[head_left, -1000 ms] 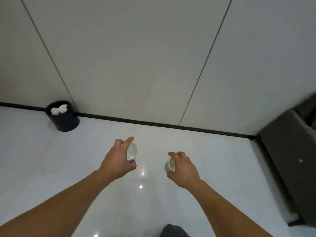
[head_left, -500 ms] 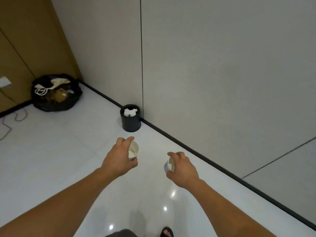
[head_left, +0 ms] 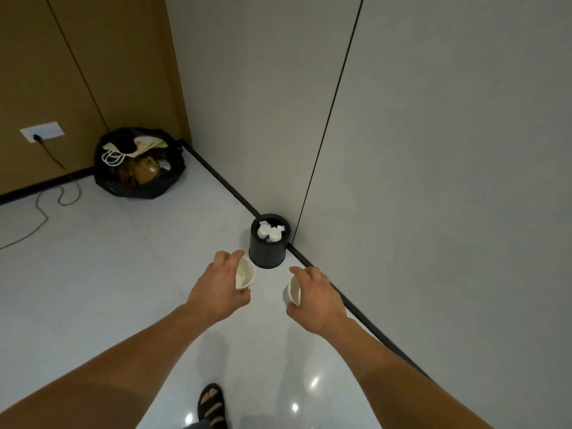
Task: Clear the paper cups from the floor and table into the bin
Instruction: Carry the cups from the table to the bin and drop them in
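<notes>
On the glossy white floor by the grey wall, each hand grips a paper cup, left hand point(head_left: 218, 291) and right hand point(head_left: 318, 300) near the black bin point(head_left: 268, 246), so carrying likely ends with reaching over its rim to drop them.

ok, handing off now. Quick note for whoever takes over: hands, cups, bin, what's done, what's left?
Left hand: grips a paper cup, held on its side.
Right hand: grips a second paper cup.
Black bin: on the floor against the wall, just ahead of both hands, with white cups already inside.
Done: some cups binned, two picked up.
Left: drop both cups into the bin. The table and any other loose cups are out of view, so check for more.
</notes>
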`<state>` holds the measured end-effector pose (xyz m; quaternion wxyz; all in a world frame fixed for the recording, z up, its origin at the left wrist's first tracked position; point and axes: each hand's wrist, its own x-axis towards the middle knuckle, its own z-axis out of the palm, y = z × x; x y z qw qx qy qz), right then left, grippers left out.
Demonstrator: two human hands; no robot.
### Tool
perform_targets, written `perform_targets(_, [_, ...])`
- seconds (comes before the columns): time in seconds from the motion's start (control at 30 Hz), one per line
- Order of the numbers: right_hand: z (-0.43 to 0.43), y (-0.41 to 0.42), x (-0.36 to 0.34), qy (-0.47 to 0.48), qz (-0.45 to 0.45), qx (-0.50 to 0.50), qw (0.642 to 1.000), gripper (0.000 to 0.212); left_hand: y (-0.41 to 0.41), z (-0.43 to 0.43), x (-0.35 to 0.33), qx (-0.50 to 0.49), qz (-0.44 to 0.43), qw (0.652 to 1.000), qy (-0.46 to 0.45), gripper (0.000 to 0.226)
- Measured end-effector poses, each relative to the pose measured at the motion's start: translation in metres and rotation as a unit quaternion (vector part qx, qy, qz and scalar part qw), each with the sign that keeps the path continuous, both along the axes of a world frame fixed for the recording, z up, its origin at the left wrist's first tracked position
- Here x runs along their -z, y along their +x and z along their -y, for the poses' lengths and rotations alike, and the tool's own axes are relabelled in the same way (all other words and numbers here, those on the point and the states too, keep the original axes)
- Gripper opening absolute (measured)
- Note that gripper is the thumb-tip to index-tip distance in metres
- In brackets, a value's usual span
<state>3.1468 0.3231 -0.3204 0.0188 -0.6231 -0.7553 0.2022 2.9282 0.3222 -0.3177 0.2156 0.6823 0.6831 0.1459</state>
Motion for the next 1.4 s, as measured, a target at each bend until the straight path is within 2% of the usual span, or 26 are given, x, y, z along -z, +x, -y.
perform_targets(0.33, [-0.151, -0.022, 0.023, -0.026, -0.03, 0.077, 0.996, 0.076, -0.04, -0.187, 0.01, 0.044, -0.003, 0.999, -0.003, 0.083])
perform_targets(0.43, [-0.212, -0.012, 0.044, -0.044, -0.041, 0.1, 0.993, 0.076, -0.033, -0.249, 0.027, 0.052, 0.002, 0.999, -0.009, 0.083])
perform_targets(0.73, [-0.405, -0.004, 0.13, -0.083, -0.052, 0.087, 0.991, 0.076, -0.007, -0.439, 0.11, 0.025, 0.01, 0.998, -0.056, 0.084])
perform_targets(0.9, [-0.484, 0.0, 0.195, -0.084, -0.055, 0.101, 0.99, 0.076, 0.011, -0.518, 0.195, 0.021, 0.053, 0.996, -0.07, 0.083])
perform_targets(1.07, [-0.545, -0.018, 0.316, -0.078, -0.076, 0.11, 0.988, 0.074, 0.018, -0.588, 0.33, 0.017, 0.063, 0.996, -0.061, 0.086])
perform_targets(1.23, [-0.561, -0.029, 0.441, -0.085, -0.103, 0.16, 0.978, 0.071, 0.02, -0.612, 0.457, 0.035, 0.082, 0.992, -0.094, 0.085])
perform_targets(1.4, [-0.559, -0.036, 0.524, -0.083, -0.093, 0.197, 0.972, 0.073, 0.024, -0.616, 0.528, 0.096, 0.087, 0.987, -0.092, 0.085])
